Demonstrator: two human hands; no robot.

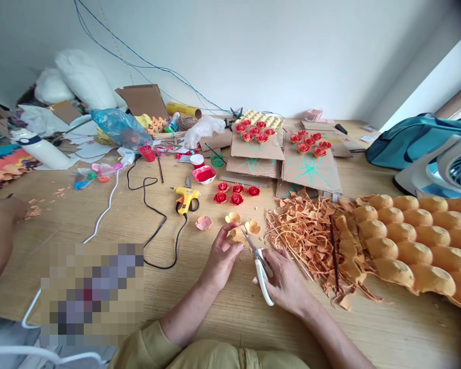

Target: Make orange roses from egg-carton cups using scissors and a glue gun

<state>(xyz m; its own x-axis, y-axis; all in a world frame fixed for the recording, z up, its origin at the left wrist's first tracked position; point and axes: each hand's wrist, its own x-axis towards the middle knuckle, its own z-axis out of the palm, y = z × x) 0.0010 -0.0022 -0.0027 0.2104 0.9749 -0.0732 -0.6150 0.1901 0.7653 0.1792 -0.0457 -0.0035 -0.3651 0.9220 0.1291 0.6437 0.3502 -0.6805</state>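
Between the fingers of my left hand is an orange egg carton cup. White-handled scissors are gripped in my right hand, their blades at the cup's edge. Just beyond my hands lie two cut yellow-orange cups with petal-shaped rims and a pinkish one. Several red paper roses sit behind them. A heap of orange carton scraps lies to the right, beside a large orange egg tray turned bumps-up.
A yellow glue gun with a black cord lies left of centre, near a dish of red paint. Cardboard sheets hold more red roses. A fan and teal bag stand right. Another person's arm rests at left.
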